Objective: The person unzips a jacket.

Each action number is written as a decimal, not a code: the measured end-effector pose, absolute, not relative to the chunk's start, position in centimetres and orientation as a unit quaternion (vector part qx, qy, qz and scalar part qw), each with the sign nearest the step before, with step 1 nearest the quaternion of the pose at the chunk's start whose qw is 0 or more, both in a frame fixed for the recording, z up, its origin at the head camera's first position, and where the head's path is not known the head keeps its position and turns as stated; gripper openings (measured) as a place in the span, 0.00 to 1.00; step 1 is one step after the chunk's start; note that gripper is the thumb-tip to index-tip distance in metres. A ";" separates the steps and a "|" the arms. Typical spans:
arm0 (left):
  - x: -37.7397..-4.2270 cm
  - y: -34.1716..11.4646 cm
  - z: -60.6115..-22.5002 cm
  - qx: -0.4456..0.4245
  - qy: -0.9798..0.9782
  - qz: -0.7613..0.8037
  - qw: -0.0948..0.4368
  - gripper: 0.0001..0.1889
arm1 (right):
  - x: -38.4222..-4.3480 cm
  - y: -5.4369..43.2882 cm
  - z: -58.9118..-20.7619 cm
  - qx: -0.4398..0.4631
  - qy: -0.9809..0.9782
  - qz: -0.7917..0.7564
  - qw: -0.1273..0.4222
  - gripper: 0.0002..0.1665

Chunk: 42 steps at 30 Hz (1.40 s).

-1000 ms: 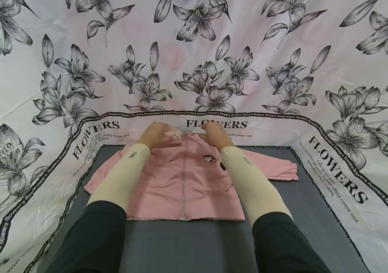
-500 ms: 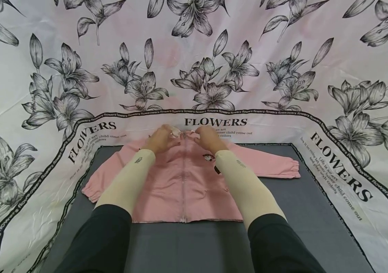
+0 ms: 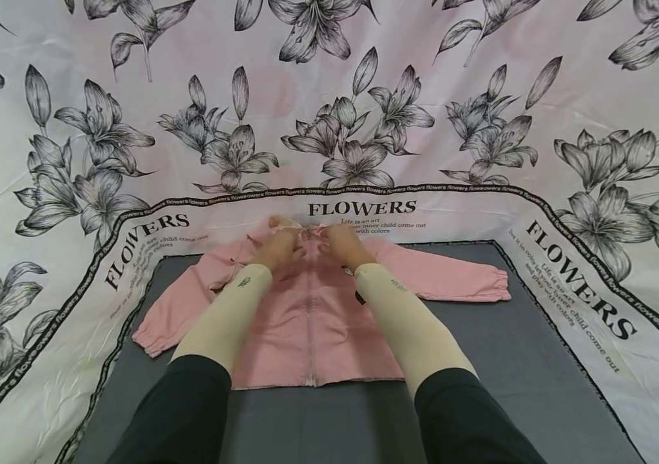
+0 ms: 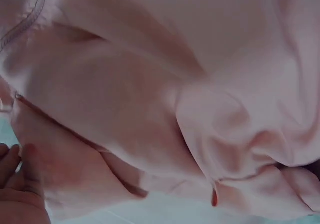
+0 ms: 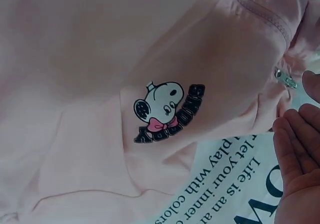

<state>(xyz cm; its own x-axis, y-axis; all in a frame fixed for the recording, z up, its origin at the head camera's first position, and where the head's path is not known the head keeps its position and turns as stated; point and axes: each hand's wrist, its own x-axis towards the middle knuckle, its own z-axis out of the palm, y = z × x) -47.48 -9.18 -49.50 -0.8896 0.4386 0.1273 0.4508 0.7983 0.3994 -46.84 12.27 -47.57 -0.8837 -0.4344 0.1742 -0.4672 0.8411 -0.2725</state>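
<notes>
A pink zip-up jacket (image 3: 283,309) lies front up, its zipper running down the middle, in the head view. My left hand (image 3: 279,248) is at the left side of the collar, where its fingers and thumb pinch the cloth; in the left wrist view that hand (image 4: 22,184) shows at the lower left corner beside the folded shoulder. My right hand (image 3: 345,246) touches the collar's right side. Its fingers (image 5: 295,144) are nearly straight, with the thumb apart, beside the silver zipper pull (image 5: 286,77). A cartoon dog print (image 5: 167,106) marks the jacket's chest.
A dark grey surface (image 3: 317,425) lies under the jacket. White cloth printed with lilies and lettering (image 3: 364,207) borders it and rises behind. The right sleeve (image 3: 457,280) stretches outward; the left sleeve (image 3: 169,309) angles down toward the front left.
Both hands have come slightly nearer the front along the collar. The jacket's left shoulder has bunched up, its left sleeve has shifted outward and down, and the hem has moved a little nearer.
</notes>
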 end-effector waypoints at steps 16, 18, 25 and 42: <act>-48.7 -8.0 -54.1 -0.225 -0.962 -0.100 0.115 0.19 | -47.1 12.0 -49.5 0.235 -0.963 0.113 0.062 0.08; -48.0 -8.1 -53.3 -0.219 -0.960 -0.117 0.127 0.16 | -47.1 11.8 -49.7 0.238 -0.962 0.116 0.068 0.05; -48.3 -8.8 -52.0 -0.191 -0.932 -0.264 0.159 0.16 | -47.0 11.1 -49.2 0.255 -0.952 0.138 0.100 0.13; -49.9 -11.3 -49.0 -0.265 -0.868 -0.393 0.147 0.15 | -45.5 8.7 -47.3 0.277 -0.905 0.209 0.245 0.13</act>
<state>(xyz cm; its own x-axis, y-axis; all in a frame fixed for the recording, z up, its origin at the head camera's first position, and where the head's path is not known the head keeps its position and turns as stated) -49.91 -11.28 -49.05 -0.8162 0.3445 0.4639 0.5758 0.5514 0.6037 -45.49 8.71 -47.34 -0.7270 -0.3992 0.5587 -0.6035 0.7595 -0.2426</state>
